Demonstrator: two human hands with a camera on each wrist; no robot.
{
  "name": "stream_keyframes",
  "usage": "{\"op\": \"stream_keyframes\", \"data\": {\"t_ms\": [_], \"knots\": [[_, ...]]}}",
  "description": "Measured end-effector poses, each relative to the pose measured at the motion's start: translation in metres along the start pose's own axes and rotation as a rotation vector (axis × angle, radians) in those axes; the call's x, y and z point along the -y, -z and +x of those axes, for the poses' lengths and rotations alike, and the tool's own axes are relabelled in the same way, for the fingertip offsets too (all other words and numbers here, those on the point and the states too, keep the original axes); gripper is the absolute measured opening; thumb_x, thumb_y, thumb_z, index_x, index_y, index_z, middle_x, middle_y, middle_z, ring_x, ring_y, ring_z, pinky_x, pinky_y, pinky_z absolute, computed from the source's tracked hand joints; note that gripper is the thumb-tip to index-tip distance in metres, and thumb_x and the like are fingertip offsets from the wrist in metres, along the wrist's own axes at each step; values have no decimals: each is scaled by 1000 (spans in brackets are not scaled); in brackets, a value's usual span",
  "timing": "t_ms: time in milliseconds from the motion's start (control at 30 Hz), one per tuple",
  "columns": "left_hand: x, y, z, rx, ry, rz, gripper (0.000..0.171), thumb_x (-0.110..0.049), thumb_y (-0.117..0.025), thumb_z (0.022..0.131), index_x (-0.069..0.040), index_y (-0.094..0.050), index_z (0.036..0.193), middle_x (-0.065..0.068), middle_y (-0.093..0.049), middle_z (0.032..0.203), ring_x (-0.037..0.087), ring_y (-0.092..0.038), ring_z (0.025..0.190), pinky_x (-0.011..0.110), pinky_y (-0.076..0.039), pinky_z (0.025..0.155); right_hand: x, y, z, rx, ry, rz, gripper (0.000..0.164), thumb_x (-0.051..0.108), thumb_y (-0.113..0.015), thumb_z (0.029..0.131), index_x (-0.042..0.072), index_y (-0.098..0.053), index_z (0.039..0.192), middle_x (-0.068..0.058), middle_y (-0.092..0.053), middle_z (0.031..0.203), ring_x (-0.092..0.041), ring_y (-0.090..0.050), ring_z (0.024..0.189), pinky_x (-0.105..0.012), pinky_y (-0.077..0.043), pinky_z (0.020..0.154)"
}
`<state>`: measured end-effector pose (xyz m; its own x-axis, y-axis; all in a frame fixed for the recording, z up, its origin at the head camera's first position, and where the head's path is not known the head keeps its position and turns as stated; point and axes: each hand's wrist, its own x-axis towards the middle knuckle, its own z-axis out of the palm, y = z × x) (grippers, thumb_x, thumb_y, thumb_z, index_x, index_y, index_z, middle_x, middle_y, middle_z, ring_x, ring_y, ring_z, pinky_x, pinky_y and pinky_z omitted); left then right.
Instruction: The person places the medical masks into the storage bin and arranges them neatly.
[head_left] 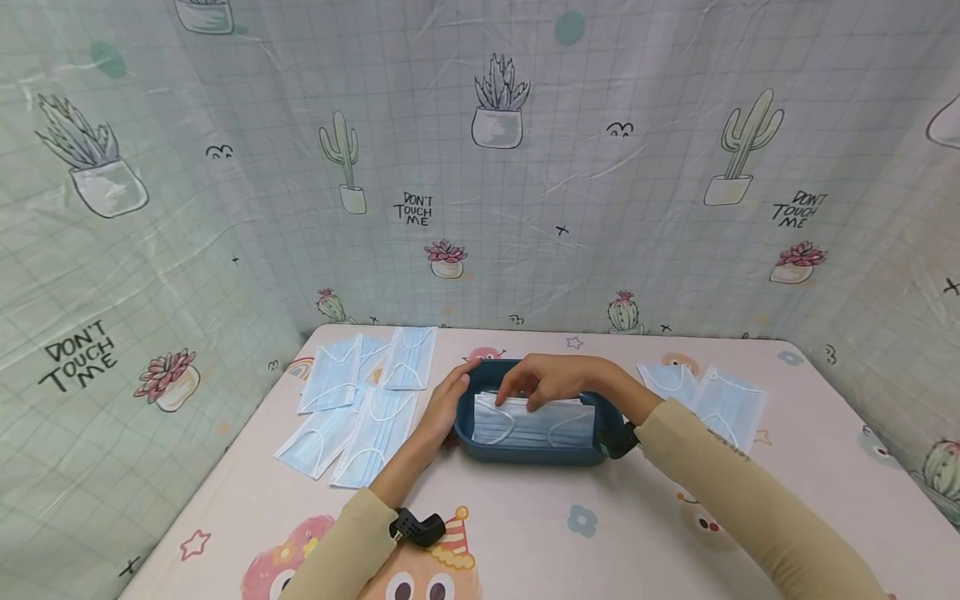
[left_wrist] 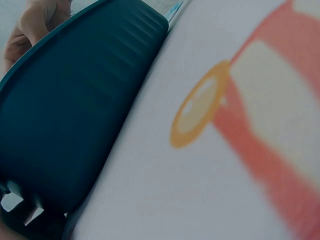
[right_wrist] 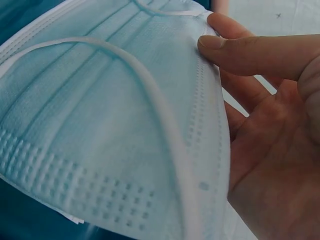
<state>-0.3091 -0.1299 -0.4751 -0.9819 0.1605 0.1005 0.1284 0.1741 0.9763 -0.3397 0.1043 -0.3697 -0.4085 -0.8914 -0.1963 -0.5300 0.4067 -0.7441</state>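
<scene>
A dark blue basket (head_left: 525, 456) stands mid-table, with a stack of pleated light-blue face masks (head_left: 536, 429) with white ear loops inside it. My left hand (head_left: 444, 404) holds the basket's left end at the rim; its lower fingers are hidden. Over the basket, my right hand (head_left: 555, 379) pinches the edge of a face mask (right_wrist: 115, 110). In the right wrist view the thumb (right_wrist: 255, 54) lies on the mask's near face and fingers are behind it. How many masks are in this pinch cannot be told.
Several loose face masks (head_left: 375, 437) lie overlapping on the table left of the basket. More masks (head_left: 727, 408) lie to the right, beyond the right forearm. A patterned curtain (head_left: 525, 192) rises behind the table and at its sides.
</scene>
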Motion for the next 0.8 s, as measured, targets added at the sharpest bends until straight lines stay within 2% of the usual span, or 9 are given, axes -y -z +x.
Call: {"op": "stream_keyframes", "data": {"t_ms": [333, 567, 800], "knots": [[-1, 1, 0, 8, -19, -25, 44, -23, -38, 112, -17, -49, 155, 7, -45, 163, 31, -30, 157, 59, -19, 129, -6, 6, 1, -2, -63, 11, 48, -13, -63, 85, 3, -69, 130, -12, -68, 136, -19, -63, 119, -29, -54, 96], [-2, 1, 0, 3, -15, -38, 45, -21, -38, 112, -13, -48, 155, 9, -44, 163, 32, -30, 157, 58, -20, 129, -11, 11, 7, 3, -91, -1, 49, -14, -64, 83, 2, -69, 130, -13, -69, 133, -16, -63, 109, -29, -54, 95], [-3, 0, 3, 4, 9, -43, 45, -15, -35, 112, -6, -45, 155, 16, -42, 163, 37, -28, 157, 60, -18, 128, -18, 14, 11, -13, -130, -6, 48, -14, -64, 84, 2, -69, 129, -12, -71, 124, -16, -61, 100, -26, -53, 90]]}}
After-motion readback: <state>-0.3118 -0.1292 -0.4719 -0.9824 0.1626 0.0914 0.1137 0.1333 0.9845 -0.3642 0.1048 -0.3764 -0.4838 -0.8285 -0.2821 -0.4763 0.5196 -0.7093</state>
